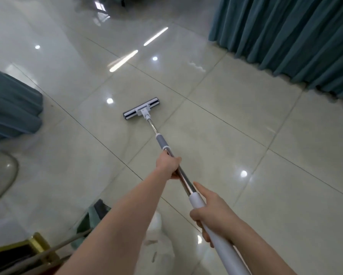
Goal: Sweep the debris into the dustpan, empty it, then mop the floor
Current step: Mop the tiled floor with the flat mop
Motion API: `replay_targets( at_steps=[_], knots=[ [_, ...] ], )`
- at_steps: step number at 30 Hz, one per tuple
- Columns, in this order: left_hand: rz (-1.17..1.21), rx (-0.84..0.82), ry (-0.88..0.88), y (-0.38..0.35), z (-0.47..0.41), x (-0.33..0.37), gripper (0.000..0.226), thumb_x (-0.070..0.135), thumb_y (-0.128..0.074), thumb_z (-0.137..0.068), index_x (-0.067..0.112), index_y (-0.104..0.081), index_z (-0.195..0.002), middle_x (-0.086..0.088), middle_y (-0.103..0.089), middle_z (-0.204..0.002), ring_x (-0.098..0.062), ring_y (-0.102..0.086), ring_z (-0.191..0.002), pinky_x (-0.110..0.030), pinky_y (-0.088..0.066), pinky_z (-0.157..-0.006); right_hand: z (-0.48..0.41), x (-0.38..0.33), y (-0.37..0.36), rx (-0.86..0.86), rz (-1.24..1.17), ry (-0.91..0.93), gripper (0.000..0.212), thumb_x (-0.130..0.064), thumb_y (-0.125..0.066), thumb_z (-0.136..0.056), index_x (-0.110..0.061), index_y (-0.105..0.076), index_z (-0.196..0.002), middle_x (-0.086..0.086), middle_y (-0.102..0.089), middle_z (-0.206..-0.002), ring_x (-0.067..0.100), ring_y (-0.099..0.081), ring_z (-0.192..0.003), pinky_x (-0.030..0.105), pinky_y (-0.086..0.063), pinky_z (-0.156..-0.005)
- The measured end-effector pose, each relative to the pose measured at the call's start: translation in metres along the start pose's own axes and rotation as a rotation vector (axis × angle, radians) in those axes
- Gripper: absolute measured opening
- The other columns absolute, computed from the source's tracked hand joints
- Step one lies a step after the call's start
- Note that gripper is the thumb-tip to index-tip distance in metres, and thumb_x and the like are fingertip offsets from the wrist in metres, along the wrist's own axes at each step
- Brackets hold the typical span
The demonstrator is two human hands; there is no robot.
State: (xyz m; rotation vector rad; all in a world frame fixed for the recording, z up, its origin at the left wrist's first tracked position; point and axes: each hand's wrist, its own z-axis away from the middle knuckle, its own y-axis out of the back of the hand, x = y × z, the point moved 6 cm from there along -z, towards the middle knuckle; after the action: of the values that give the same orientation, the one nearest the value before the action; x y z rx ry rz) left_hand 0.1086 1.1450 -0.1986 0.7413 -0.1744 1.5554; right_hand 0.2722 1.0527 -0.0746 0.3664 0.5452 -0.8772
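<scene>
Both hands are on the mop (pixel 184 181), so I judge this is the mopping part of the task. The left hand (pixel 169 168) is lower, fingers closed round the bare metal shaft. The right hand (pixel 213 214) grips the white upper sleeve, w/ the index finger laid straight along the pole. Hands set apart like this give leverage: probably the lower one steers & presses, the upper one pushes. The pole leans away from the person, so the mop head (pixel 141 109) lies flat on the floor (pixel 246 120), out in front, approx. mid-view, near a tile joint.

The mop is a flat type: narrow head, white centre piece w/ dark strips on both sides, shiny shaft, grey collar just beyond the left hand. The tiles are pale & glossy w/ lamp reflections; I see no debris near the head. A teal curtain (pixel 285 36) hangs at right, well apart from it. At lower left a white bag (pixel 158 235) lies beside a green thing; whether that is the dustpan I cannot tell.
</scene>
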Motion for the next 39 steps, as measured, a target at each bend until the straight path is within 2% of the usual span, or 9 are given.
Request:
replay_targets(
  at_steps=[4,6,9,12,15,19,24,31,39],
  knots=[
    [-0.038,0.023,-0.042,0.067,-0.075,0.053,0.024,0.017,-0.061,-0.082,0.015,-0.051,-0.104,-0.014,-0.060,-0.101,-0.027,-0.065,-0.073,-0.032,-0.053,-0.041,-0.072,-0.083,-0.031,-0.010,-0.046,0.053,0.081,0.002,-0.049,-0.075,-0.051,-0.038,-0.136,0.014,-0.053,-0.065,0.023,-0.046,-0.036,0.027,-0.045,-0.040],
    [-0.070,0.054,-0.073,0.104,-0.111,0.083,0.023,0.019,-0.060,-0.084,0.014,-0.052,-0.104,-0.011,-0.059,-0.098,-0.022,-0.062,-0.069,-0.028,-0.049,-0.038,-0.108,-0.129,-0.046,-0.027,-0.070,0.077,0.072,0.004,-0.048,-0.076,-0.052,-0.045,-0.120,0.015,-0.050,-0.065,0.023,-0.045,-0.038,0.027,-0.044,-0.041],
    [-0.137,0.098,-0.112,0.158,-0.166,0.121,0.025,0.022,-0.058,-0.083,0.012,-0.054,-0.105,-0.013,-0.060,-0.100,-0.024,-0.062,-0.072,-0.026,-0.048,-0.039,-0.162,-0.191,-0.071,-0.062,-0.091,0.087,0.062,0.006,-0.049,-0.079,-0.050,-0.040,-0.105,0.016,-0.050,-0.070,0.023,-0.046,-0.039,0.024,-0.044,-0.039],
    [-0.153,0.149,-0.121,0.209,-0.208,0.139,0.025,0.024,-0.058,-0.082,0.014,-0.056,-0.104,-0.015,-0.062,-0.103,-0.029,-0.065,-0.082,-0.033,-0.056,-0.048,-0.209,-0.235,-0.105,-0.090,-0.079,0.095,0.056,0.006,-0.050,-0.079,-0.034,-0.045,-0.118,0.016,-0.050,-0.080,0.024,-0.049,-0.041,0.024,-0.046,-0.039],
    [-0.116,0.180,-0.114,0.244,-0.229,0.135,0.023,0.023,-0.060,-0.081,0.016,-0.056,-0.103,-0.014,-0.064,-0.100,-0.031,-0.067,-0.087,-0.044,-0.061,-0.063,-0.235,-0.252,-0.139,-0.105,-0.063,0.088,0.069,0.006,-0.050,-0.080,-0.036,-0.039,-0.134,0.014,-0.051,-0.091,0.026,-0.052,-0.041,0.027,-0.049,-0.041],
    [-0.099,0.177,-0.098,0.255,-0.226,0.108,0.038,0.021,-0.060,-0.081,0.019,-0.056,-0.119,-0.016,-0.064,-0.101,-0.036,-0.069,-0.085,-0.049,-0.060,-0.067,-0.232,-0.235,-0.166,-0.120,-0.039,0.040,0.083,0.005,-0.051,-0.081,-0.046,-0.028,-0.142,0.015,-0.053,-0.099,0.026,-0.055,-0.044,0.030,-0.051,-0.040],
    [-0.084,0.176,-0.058,0.240,-0.189,0.063,0.046,0.021,-0.059,-0.082,0.022,-0.051,-0.128,-0.015,-0.064,-0.102,-0.036,-0.069,-0.085,-0.048,-0.060,-0.067,-0.194,-0.190,-0.173,-0.108,-0.018,0.027,0.085,0.004,-0.050,-0.078,-0.051,-0.030,-0.139,0.015,-0.055,-0.098,0.024,-0.056,-0.048,0.032,-0.054,-0.044],
    [-0.058,0.132,-0.020,0.177,-0.088,-0.010,0.029,0.022,-0.057,-0.083,0.022,-0.050,-0.111,-0.016,-0.062,-0.102,-0.032,-0.067,-0.082,-0.042,-0.060,-0.056,-0.092,-0.104,-0.143,-0.086,0.049,0.033,0.070,-0.002,-0.049,-0.073,-0.053,-0.044,-0.121,0.010,-0.054,-0.085,0.023,-0.053,-0.052,0.029,-0.050,-0.042],
    [0.058,0.058,-0.008,0.043,0.048,-0.103,0.024,0.019,-0.057,-0.085,0.012,-0.051,-0.107,-0.017,-0.059,-0.103,-0.026,-0.062,-0.073,-0.028,-0.051,-0.041,0.055,0.034,-0.069,-0.056,0.084,0.017,0.058,0.000,-0.052,-0.073,-0.047,-0.060,-0.106,0.007,-0.053,-0.063,0.018,-0.047,-0.035,0.024,-0.043,-0.040]
  ],
)
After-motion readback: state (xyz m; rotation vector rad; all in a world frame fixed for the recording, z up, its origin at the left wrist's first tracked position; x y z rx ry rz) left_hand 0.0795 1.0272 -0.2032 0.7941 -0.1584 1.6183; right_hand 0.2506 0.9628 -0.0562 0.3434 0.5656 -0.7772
